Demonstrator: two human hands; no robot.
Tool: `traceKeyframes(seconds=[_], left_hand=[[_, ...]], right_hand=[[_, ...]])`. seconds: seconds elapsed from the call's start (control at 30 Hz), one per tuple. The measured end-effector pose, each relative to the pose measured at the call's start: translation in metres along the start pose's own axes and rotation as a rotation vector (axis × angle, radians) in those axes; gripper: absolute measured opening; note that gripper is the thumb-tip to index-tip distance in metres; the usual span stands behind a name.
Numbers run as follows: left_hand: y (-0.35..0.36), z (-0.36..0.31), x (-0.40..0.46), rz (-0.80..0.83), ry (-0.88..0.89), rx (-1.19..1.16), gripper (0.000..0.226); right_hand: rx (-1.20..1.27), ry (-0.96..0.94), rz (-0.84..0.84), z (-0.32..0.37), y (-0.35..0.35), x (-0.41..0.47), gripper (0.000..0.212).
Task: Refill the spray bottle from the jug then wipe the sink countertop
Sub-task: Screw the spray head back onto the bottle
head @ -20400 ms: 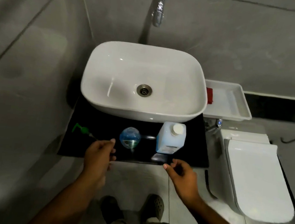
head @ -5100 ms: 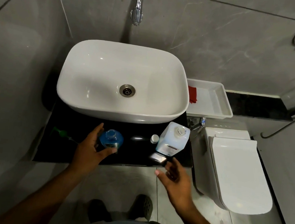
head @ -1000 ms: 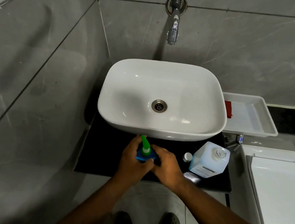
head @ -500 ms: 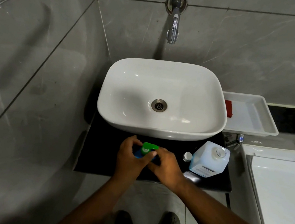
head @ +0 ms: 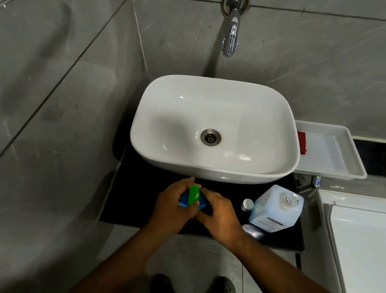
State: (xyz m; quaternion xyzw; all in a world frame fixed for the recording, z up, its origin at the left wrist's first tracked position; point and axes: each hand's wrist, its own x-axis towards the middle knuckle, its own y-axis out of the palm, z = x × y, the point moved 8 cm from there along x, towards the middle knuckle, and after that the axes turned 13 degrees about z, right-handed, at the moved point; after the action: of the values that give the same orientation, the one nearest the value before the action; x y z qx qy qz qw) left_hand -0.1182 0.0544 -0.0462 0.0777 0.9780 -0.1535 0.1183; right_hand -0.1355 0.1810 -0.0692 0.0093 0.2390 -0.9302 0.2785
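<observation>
Right now both hands close on the blue spray bottle (head: 184, 200), which stands on the black countertop (head: 131, 202) just in front of the white basin (head: 216, 127). The left hand (head: 171, 207) wraps the bottle body, fingers curled round its far and left side, thumb toward the person. The right hand (head: 219, 214) comes in from the other side, its fingers pressed against the bottle at the base of the green trigger head (head: 193, 192), which pokes up between the two sets of fingertips. Whether the head is fully screwed down I cannot tell; the neck is hidden under the fingers.

Judging by the look, the bottle is thin plastic: light when empty, noticeably heavier when filled, and it will dent under a hard squeeze. Its wall is smooth and may be wet, so a full wrap low on the body, as the left fingers have it, seems safest, while the collar under the head is the place to twist.

To the right of the right hand's knuckles stands the translucent jug (head: 275, 209), uncapped, with its small white cap (head: 246, 204) lying between jug and fingers. The jug looks stiff and fairly heavy with liquid; it probably wants a grip round its flat sides. A red cloth (head: 301, 142) lies in the white tray (head: 344, 173) well beyond the fingers.
</observation>
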Motion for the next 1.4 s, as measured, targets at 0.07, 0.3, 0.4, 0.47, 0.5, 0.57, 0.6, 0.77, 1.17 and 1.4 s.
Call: traceKeyframes(seconds=[0.07, 0.3, 0.4, 0.47, 0.5, 0.57, 0.6, 0.77, 1.17, 1.4], left_hand=[[0.003, -0.001, 0.002, 0.076, -0.013, -0.049, 0.05], [-0.008, 0.004, -0.004, -0.151, -0.042, -0.018, 0.037], [-0.004, 0.006, 0.002, -0.079, -0.024, -0.096, 0.024], [-0.004, 0.002, 0.006, -0.006, 0.008, -0.105, 0.022], [-0.005, -0.002, 0.008, 0.027, 0.026, -0.074, 0.023], [-0.007, -0.004, 0.009, 0.063, 0.047, -0.048, 0.026], [-0.007, -0.002, 0.009, 0.069, 0.05, -0.057, 0.027], [-0.005, 0.003, 0.01, 0.077, 0.068, -0.087, 0.032], [-0.007, 0.008, 0.015, 0.096, 0.088, -0.094, 0.034], [-0.004, 0.013, 0.015, 0.136, 0.051, -0.22, 0.031]], right_hand=[[-0.008, -0.003, 0.001, 0.0, 0.0, 0.0, 0.054], [-0.002, -0.019, -0.002, 0.003, -0.001, -0.001, 0.043], [0.022, -0.024, -0.013, 0.002, -0.002, -0.001, 0.042], [0.029, -0.024, -0.019, 0.002, -0.003, 0.0, 0.043], [0.03, -0.025, -0.017, 0.001, -0.003, 0.0, 0.044], [0.022, -0.021, -0.008, 0.001, -0.002, 0.001, 0.044], [0.018, -0.017, -0.004, 0.001, -0.002, 0.002, 0.044], [0.014, -0.027, 0.029, 0.002, -0.001, 0.005, 0.042], [-0.286, 0.068, 0.237, 0.022, -0.018, 0.01, 0.047], [-0.503, -0.111, 0.308, 0.107, -0.043, 0.016, 0.042]])
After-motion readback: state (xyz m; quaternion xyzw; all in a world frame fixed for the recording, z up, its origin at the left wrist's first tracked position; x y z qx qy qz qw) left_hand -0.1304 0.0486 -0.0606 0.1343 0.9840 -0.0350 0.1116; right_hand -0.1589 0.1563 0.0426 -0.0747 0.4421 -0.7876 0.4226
